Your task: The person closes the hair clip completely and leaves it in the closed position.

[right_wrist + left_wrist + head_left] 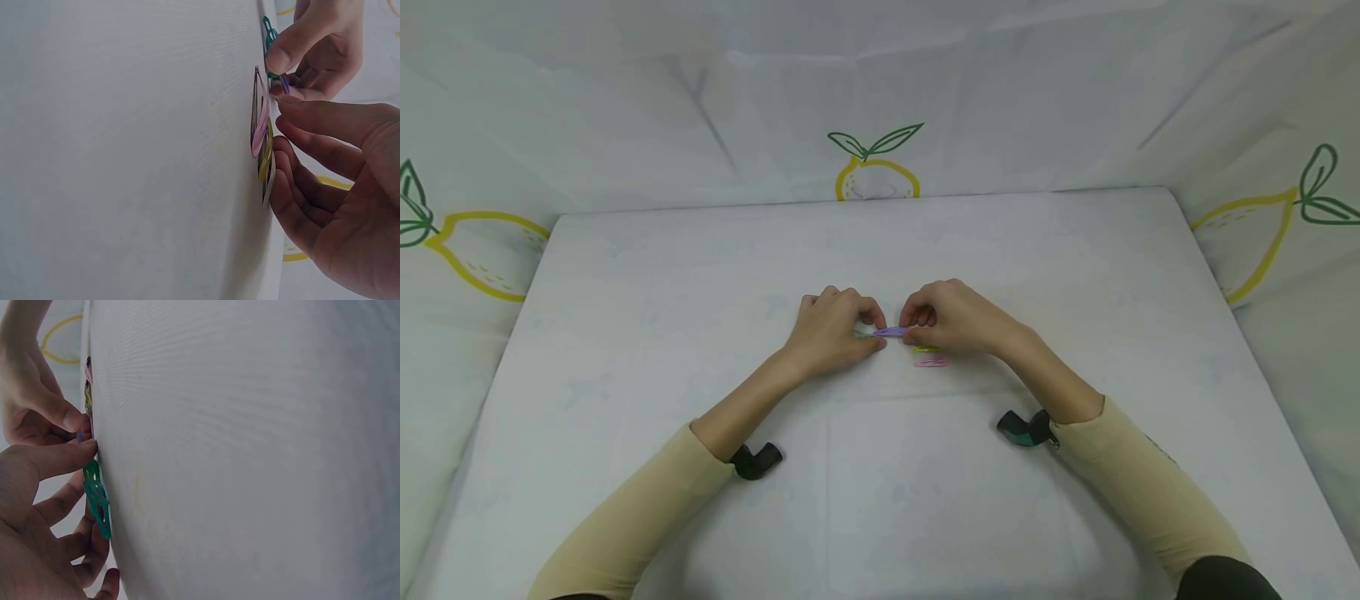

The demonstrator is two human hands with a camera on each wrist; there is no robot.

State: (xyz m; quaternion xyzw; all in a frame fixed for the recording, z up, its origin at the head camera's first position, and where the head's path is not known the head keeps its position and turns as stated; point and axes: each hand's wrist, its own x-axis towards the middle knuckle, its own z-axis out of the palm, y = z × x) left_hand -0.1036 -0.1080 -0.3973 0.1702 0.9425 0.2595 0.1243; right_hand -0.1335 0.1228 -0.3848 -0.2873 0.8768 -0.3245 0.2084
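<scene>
Surroundings, hands and clips, ordered by size. A white cloth backdrop (1037,100) is being seen along the far side and both flanks of a white tabletop (625,283). Two beige sleeves (632,517) are being worn by the person, and lemon drawings (877,179) are being displayed on the backdrop.

The left hand (835,329) and the right hand (958,317) are being held close together near the middle of the tabletop, with a narrow gap between their fingertips. Small black devices (757,461) are being worn at the cuffs.

A purple clip (892,332) is being held across that gap: its left end is being pinched between thumb and finger of the left hand, its right end by the fingertips of the right. Green clip material (97,497) is being partly covered by the left hand; whether it is also being gripped cannot be told. Near the right hand, a pink clip (264,115), a yellow clip (266,153) and a whitish clip (269,187) are being shown close together, the yellow being partly hidden by that hand in the head view.
</scene>
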